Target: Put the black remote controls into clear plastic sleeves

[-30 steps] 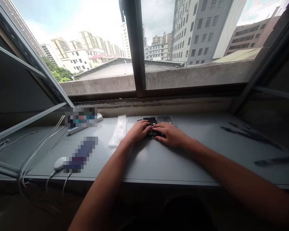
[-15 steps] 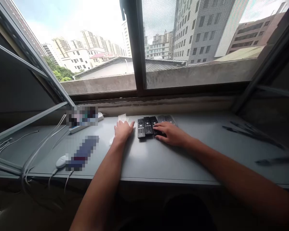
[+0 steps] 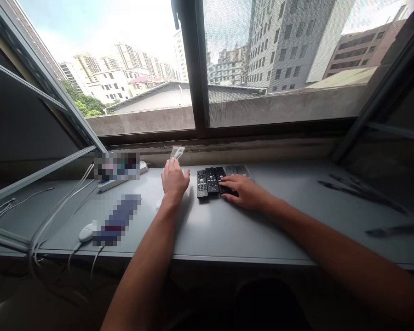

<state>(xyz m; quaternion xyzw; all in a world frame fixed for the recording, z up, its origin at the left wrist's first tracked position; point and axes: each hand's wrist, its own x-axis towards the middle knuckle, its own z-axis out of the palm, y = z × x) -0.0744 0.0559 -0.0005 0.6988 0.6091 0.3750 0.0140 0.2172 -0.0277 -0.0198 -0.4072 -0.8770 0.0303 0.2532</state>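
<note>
Black remote controls lie side by side on the desk: one at the left, one in the middle and one at the right. My right hand has its fingers and thumb on the right-hand remote, covering its lower part. Beside it, a further dark remote in clear wrapping is partly hidden behind that hand. To the left of the row, my left hand is closed on a clear plastic bag, whose top end sticks up past the fingertips. The bag's lower part is mostly covered by the hand.
On the left of the grey desk are a white power strip, a blurred-out dark blue item, a round white charger and loose cables. Dark pens or cords lie at the right. A window stands behind.
My left hand has risen slightly, and the clear plastic bag has come up with it, its top end now standing higher. My right hand and the row of remotes have stayed put.
</note>
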